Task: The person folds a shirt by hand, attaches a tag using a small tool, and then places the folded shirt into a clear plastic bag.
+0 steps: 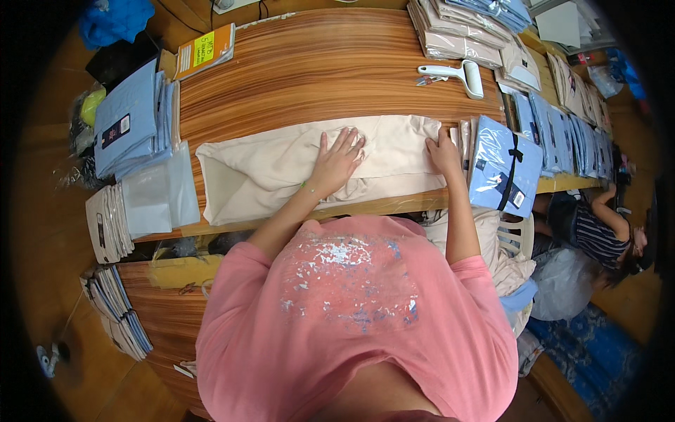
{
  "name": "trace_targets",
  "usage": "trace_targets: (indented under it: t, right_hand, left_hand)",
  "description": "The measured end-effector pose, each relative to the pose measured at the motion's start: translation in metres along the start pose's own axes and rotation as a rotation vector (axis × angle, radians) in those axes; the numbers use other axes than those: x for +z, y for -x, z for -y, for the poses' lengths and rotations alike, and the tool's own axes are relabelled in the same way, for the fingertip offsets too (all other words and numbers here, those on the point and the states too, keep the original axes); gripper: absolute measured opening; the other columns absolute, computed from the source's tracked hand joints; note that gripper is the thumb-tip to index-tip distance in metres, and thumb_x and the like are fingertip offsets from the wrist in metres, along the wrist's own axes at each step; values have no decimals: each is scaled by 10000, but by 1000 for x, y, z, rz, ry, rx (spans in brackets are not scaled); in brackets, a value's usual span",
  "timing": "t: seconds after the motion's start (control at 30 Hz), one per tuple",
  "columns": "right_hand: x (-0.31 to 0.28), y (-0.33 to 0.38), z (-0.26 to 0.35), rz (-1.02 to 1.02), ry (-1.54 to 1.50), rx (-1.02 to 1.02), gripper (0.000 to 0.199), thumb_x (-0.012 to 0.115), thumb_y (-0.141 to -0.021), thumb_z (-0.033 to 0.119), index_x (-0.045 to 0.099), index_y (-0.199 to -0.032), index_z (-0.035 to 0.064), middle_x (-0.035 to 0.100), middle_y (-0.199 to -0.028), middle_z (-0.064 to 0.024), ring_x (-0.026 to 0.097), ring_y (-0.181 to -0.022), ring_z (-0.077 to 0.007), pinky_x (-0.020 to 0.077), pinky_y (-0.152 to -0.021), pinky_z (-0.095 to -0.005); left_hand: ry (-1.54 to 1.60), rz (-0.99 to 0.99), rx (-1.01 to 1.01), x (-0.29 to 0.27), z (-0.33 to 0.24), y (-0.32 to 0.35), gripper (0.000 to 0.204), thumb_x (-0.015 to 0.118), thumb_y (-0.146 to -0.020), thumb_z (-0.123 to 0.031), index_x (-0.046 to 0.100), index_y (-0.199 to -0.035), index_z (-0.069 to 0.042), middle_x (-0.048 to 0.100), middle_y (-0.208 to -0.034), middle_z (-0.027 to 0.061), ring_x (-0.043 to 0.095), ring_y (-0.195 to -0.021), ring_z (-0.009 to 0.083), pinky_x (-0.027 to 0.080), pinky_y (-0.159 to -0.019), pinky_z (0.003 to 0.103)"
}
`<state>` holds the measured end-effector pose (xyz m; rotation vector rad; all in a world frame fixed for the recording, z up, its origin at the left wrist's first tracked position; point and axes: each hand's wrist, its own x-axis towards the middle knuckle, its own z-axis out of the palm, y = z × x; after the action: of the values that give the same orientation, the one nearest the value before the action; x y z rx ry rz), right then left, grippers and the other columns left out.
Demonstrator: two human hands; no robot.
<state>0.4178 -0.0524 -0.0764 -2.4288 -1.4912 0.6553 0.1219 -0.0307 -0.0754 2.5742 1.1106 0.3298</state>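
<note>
- The wood-grain tabletop [295,70], streaked and flat, spreads beyond both hands.
- Left of the left hand: soft blue folded garments [130,133], then limp, translucent bags [156,204].
- The left hand [339,163] lies open, palm down on the long cream cloth [401,158], creased around it (light, even pressure should beat dragging).
- The right hand [441,151] appears to pinch the cloth's right end; keeping that edge taut probably helps wrinkles flatten.
- Right of the right hand: a glossy, squarish blue packet [490,165].

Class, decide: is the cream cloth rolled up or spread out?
Spread out: the cream cloth lies lengthwise on the table, slightly wrinkled, left hand flat on it, right hand at its right end.
</note>
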Motion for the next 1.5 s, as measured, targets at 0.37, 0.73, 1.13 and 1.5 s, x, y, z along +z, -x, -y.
trace_targets:
  t: [0.37,0.73,1.13,1.5]
  right_hand:
    - [-67,66,89,656,-695,-333,556,634,-862,169,368,-1332,42,549,-1182,-163,581,-1013,-197,456,-873,-313]
    - [4,36,29,363,-168,-740,405,615,-828,159,532,-1211,56,553,-1165,-146,544,-1044,-293,464,-854,-401]
    - [15,44,38,293,137,-834,463,646,-785,205,536,-1210,57,499,-1199,-143,483,-1099,-309,442,-845,-474]
    - [16,44,40,278,153,-827,479,654,-779,243,549,-1203,46,495,-1182,-143,475,-1094,-304,429,-841,-472]
  left_hand:
    - [2040,-90,-703,-15,-56,-1,481,426,-975,-359,440,-1295,0,521,-1244,136,548,-1082,190,446,-919,333]
    - [583,-497,-670,5,-83,33,423,610,-826,-79,481,-1216,22,604,-1039,166,568,-954,307,444,-864,350]
    - [-44,-536,-475,15,-82,22,306,639,-790,-95,607,-1091,-51,559,-1015,121,512,-930,306,412,-828,390]
    - [227,-514,-469,32,-59,12,91,632,-797,-70,623,-854,0,601,-884,121,575,-849,302,471,-740,366]
